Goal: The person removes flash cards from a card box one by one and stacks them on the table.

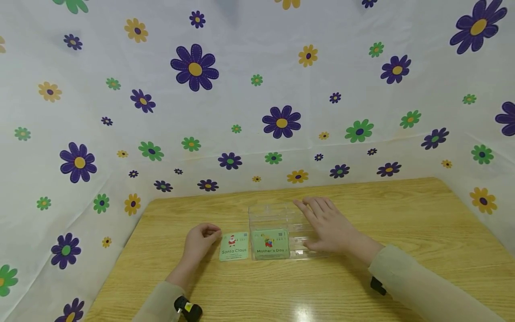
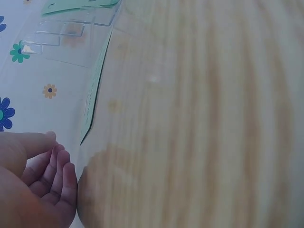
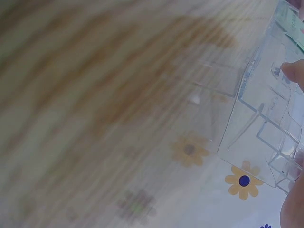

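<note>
Santa Claus card (image 1: pixel 234 247), lower centre, lies just right of left hand (image 1: pixel 199 242), the nearer; loosely curled, empty. Right hand (image 1: pixel 327 227) spread over clear case (image 1: pixel 297 228).

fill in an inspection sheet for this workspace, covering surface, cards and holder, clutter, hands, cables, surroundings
Surface: wood-grain tabletop, with a bright glare spot toward the near side.
Job's things: clear plastic holder on the tabletop; green Mother's Day card in its left part; green Santa Claus card on the tabletop, left of the holder.
Clutter: nothing seen.
Left hand: beside the Santa Claus card, fingers loosely curled, holding nothing.
Right hand: at the holder's right part, thumb touching it.
Cables: nothing seen.
Surroundings: white cloth with purple, green and yellow flowers behind and at both sides; black device at the left wrist.
</note>
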The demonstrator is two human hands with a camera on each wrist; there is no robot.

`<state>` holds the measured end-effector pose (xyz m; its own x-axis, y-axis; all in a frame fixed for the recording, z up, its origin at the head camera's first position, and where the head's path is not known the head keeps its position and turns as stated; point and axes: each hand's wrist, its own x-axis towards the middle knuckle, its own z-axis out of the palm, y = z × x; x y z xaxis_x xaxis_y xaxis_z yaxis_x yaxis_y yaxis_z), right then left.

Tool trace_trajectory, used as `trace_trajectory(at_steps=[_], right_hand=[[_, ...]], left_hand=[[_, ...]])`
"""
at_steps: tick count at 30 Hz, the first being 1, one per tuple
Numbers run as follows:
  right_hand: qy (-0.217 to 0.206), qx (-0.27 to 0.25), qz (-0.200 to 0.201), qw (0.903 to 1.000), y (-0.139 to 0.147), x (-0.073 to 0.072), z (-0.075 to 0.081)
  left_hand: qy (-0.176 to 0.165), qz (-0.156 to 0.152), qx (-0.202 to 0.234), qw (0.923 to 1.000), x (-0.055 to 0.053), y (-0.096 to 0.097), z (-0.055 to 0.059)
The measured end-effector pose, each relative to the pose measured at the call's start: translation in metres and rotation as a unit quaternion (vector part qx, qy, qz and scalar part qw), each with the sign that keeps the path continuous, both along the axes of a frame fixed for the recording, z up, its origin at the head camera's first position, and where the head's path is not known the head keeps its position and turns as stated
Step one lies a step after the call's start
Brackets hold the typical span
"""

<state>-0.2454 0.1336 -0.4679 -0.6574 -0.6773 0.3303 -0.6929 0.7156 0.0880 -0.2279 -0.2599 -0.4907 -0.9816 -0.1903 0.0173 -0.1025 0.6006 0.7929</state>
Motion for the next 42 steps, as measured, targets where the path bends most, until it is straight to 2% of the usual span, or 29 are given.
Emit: trace_trajectory(at_steps=[11,17,26,35,42], right_hand=[[0.024,-0.009,0.014,0.9996,0.001,-0.003,-0.002],[0.016,-0.003,0.011,0.9998,0.002,-0.006,-0.002],[0.003,-0.004,0.011,0.9999,0.002,-0.007,0.0],[0.007,-0.011,0.017,0.9998,0.003,-0.01,-0.002],[0.006,-0.015,0.022,0.9996,0.004,-0.011,-0.002]], left_hand=[[-0.005,-0.002,0.023,0.9997,-0.002,0.0,-0.001],[-0.005,0.004,0.036,0.9993,-0.003,-0.001,-0.001],[0.001,0.011,0.055,0.9984,0.0,0.008,0.007],[0.009,0.009,0.067,0.9977,0.001,0.016,0.008],[0.013,0.007,0.1,0.9949,0.002,0.021,0.009]])
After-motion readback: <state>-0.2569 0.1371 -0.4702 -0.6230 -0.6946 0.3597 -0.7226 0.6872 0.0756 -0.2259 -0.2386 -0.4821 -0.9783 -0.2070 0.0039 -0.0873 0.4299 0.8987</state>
